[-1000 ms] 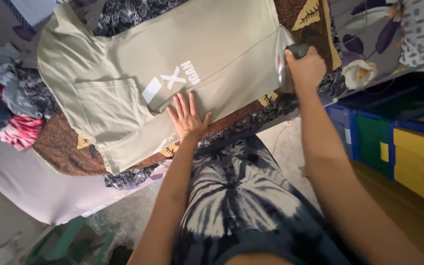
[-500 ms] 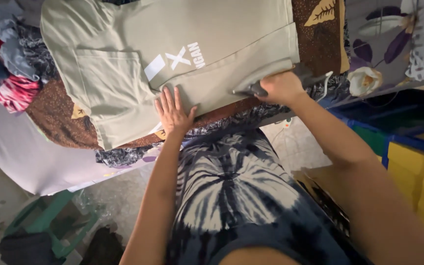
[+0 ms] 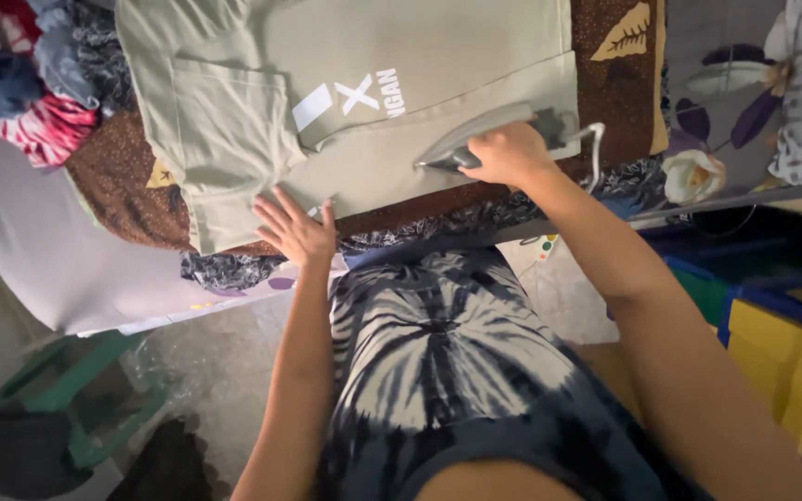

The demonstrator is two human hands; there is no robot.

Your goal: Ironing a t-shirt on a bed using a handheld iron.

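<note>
An olive-green T-shirt (image 3: 373,56) with a chest pocket and white print lies spread on a brown patterned cloth (image 3: 118,181) over a padded table. My right hand (image 3: 508,153) grips the handle of a grey clothes iron (image 3: 475,139), which rests on the shirt's lower part with its tip pointing left. My left hand (image 3: 297,227) lies flat with fingers spread at the shirt's near edge, by the table's front.
A heap of coloured clothes (image 3: 34,83) sits at the table's far left. Floral bedding (image 3: 744,102) lies to the right. Blue and yellow crates (image 3: 782,362) stand on the floor at the right, a green stool (image 3: 67,399) at the lower left.
The iron has slid left along the shirt's lower part under my right hand. My left hand has moved back toward the shirt's near edge.
</note>
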